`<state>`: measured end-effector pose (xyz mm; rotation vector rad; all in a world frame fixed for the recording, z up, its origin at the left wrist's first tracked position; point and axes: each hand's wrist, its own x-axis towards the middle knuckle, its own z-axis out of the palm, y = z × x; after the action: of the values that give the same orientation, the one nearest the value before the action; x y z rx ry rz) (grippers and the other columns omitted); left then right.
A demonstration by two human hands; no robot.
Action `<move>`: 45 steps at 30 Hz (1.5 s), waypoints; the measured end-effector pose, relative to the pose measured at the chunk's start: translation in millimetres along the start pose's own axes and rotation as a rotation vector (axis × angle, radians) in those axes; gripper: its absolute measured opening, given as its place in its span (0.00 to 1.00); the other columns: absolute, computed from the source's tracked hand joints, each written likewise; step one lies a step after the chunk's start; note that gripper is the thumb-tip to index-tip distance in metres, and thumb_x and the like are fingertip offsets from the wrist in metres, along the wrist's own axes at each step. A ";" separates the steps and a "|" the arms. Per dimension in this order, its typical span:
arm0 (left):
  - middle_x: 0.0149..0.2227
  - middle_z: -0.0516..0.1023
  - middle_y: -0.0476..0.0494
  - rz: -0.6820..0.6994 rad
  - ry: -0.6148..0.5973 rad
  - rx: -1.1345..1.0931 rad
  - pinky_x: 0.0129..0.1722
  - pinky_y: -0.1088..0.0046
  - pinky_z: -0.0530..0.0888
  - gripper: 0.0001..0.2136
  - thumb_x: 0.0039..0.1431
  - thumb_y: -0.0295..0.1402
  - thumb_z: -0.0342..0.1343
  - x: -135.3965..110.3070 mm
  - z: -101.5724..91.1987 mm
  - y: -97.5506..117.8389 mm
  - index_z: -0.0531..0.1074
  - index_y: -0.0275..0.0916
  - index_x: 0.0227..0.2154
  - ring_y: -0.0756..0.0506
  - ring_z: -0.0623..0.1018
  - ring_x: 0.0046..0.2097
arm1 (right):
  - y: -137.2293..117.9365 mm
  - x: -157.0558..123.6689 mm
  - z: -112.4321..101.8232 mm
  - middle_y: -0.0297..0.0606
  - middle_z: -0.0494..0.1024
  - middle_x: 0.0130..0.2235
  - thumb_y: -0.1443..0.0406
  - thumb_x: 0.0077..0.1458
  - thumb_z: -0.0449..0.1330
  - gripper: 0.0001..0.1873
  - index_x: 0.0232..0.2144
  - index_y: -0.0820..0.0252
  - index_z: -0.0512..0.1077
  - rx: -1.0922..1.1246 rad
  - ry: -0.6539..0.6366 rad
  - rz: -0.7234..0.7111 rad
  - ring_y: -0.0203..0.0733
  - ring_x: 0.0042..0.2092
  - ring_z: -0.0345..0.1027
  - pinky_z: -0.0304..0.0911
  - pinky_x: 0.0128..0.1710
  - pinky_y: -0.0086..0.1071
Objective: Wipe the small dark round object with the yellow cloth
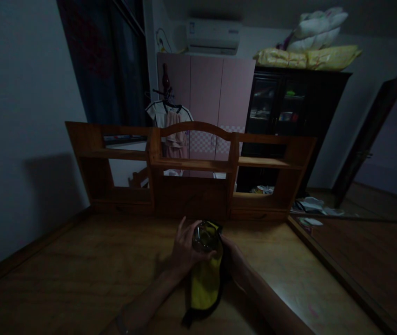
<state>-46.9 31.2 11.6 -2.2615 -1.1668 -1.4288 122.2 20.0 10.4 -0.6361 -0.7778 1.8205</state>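
Observation:
A clear glass jar (203, 236) is held over the wooden desk (80, 265), just in front of the wooden shelf unit (191, 172). My left hand (183, 251) wraps round the jar from the left, index finger raised. A yellow cloth with a dark edge (205, 284) is draped under and behind the jar. My right hand (231, 258) grips that cloth against the jar's right side; most of its fingers are hidden behind the cloth.
The room is dim. The shelf unit stands along the desk's far edge. Behind it are a pink wardrobe (215, 93), hanging clothes (170, 125), a dark glass cabinet (285, 107) with bedding on top, and an air conditioner (214, 36). A door (369, 139) stands at right.

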 end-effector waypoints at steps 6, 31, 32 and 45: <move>0.51 0.71 0.37 0.025 0.008 -0.002 0.60 0.48 0.60 0.41 0.41 0.55 0.61 -0.7 1.2 0.3 0.58 0.37 0.55 0.33 0.65 0.58 | -6.1 -7.1 4.8 0.40 0.78 0.44 0.56 0.50 0.62 0.19 0.42 0.61 0.75 -0.036 -0.041 -0.031 0.46 0.43 0.72 0.62 0.48 0.37; 0.52 0.69 0.37 0.021 -0.025 -0.028 0.58 0.47 0.62 0.42 0.41 0.55 0.62 -4.6 1.4 1.9 0.58 0.36 0.55 0.31 0.55 0.63 | -10.3 -9.1 6.9 0.40 0.79 0.42 0.51 0.44 0.66 0.24 0.40 0.59 0.76 -0.231 0.159 -0.131 0.48 0.44 0.72 0.65 0.46 0.38; 0.52 0.69 0.37 0.016 -0.024 -0.031 0.58 0.47 0.62 0.41 0.41 0.55 0.61 -4.6 1.1 2.1 0.58 0.36 0.55 0.31 0.55 0.63 | -10.3 -8.9 7.3 0.40 0.80 0.41 0.51 0.43 0.66 0.24 0.39 0.59 0.77 -0.236 0.160 -0.142 0.49 0.44 0.72 0.65 0.45 0.38; 0.51 0.70 0.37 0.015 0.018 0.010 0.59 0.48 0.61 0.41 0.40 0.55 0.61 -6.2 5.1 -4.0 0.60 0.36 0.54 0.32 0.59 0.61 | -10.6 -3.0 2.3 0.43 0.79 0.43 0.58 0.48 0.64 0.20 0.42 0.62 0.75 -0.182 -0.019 -0.117 0.47 0.41 0.73 0.65 0.42 0.37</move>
<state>-47.8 33.5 3.0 -2.2415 -1.1472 -1.4318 127.9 19.7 20.1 -0.6772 -0.9811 1.6637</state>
